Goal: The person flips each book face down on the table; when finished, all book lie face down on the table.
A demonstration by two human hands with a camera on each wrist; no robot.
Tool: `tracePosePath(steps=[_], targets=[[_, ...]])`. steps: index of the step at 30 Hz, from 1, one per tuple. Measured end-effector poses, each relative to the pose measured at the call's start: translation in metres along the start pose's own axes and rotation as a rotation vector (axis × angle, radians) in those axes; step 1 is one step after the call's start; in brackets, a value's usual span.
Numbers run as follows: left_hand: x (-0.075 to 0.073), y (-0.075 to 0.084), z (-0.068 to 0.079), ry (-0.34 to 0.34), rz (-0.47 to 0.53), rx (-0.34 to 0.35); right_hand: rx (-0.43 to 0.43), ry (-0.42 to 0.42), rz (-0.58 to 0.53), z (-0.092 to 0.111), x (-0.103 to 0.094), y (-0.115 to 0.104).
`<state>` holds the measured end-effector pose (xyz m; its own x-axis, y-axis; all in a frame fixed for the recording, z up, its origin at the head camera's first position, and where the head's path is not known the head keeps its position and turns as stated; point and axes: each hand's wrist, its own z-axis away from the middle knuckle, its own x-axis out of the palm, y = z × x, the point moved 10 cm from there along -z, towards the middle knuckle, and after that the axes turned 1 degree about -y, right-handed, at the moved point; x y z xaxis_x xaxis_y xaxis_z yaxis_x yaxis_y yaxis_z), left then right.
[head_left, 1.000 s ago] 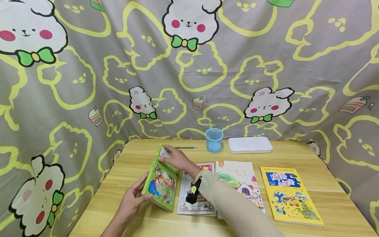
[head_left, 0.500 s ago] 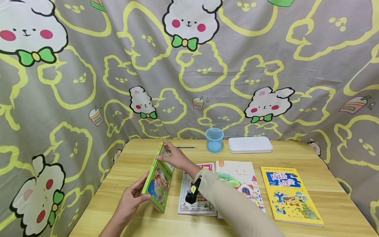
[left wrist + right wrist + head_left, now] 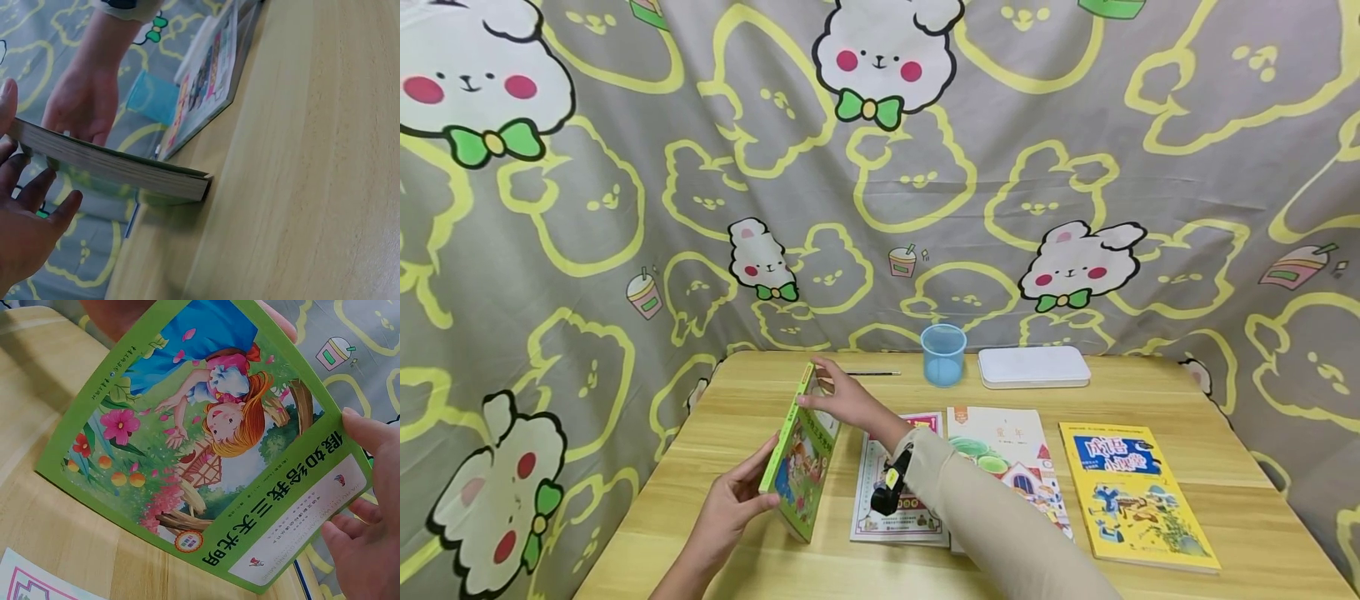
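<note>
- Tilted up at the left part of the light wooden table (image 3: 688, 467): the green rectangular paper book (image 3: 803, 467), left hand (image 3: 737, 492) at its near end, right hand (image 3: 850, 402) at its far end.
- To its right, lying flat in order: a white, pink-bordered paper book (image 3: 872, 483); just beside it, a white illustrated paper book (image 3: 1011, 458); then, apart, a yellow rectangular paper book (image 3: 1138, 500).
- Behind these, left to right: a thin dark stick (image 3: 876, 373), a blue translucent round cup (image 3: 943, 358), a white rectangular case (image 3: 1033, 367).
- Behind the table: a grey patterned cloth curtain (image 3: 880, 250).

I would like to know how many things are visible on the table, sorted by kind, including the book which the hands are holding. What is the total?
Books: 4 (green book, pink-bordered book, white book, yellow book)
Cups: 1 (blue cup)
Cases: 1 (white case)
Sticks: 1 (thin stick)
Total: 7
</note>
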<state>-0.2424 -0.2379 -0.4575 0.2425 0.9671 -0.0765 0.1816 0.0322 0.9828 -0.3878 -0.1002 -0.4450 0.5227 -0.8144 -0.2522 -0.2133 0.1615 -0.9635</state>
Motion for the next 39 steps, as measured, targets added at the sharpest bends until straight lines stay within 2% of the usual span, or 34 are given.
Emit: tracePosePath(steps=[7, 11, 15, 19, 22, 30, 33, 39], targets=[[0.001, 0.008, 0.0, -0.033, -0.038, 0.058, -0.003, -0.013, -0.052, 0.001, 0.0, 0.002], [0.002, 0.011, 0.0, -0.045, -0.083, 0.058, -0.002, -0.025, -0.13, 0.0, 0.002, 0.004], [0.001, 0.014, 0.001, -0.02, -0.191, 0.043, -0.007, -0.045, -0.241, -0.002, 0.005, 0.006], [0.004, 0.019, 0.002, -0.015, -0.303, 0.082, -0.015, -0.061, -0.287, 0.0, 0.005, 0.006], [0.009, 0.021, 0.001, -0.031, -0.327, 0.123, -0.011, -0.063, -0.28, 0.003, 0.001, 0.006], [0.024, 0.016, -0.004, -0.083, -0.253, 0.147, 0.003, -0.056, -0.268, 0.009, -0.012, 0.012], [0.029, 0.011, -0.007, -0.096, -0.273, 0.13, 0.006, -0.063, -0.246, 0.012, -0.017, 0.013], [0.033, -0.003, -0.01, -0.097, -0.351, 0.053, 0.007, -0.097, -0.122, 0.02, -0.024, 0.016]])
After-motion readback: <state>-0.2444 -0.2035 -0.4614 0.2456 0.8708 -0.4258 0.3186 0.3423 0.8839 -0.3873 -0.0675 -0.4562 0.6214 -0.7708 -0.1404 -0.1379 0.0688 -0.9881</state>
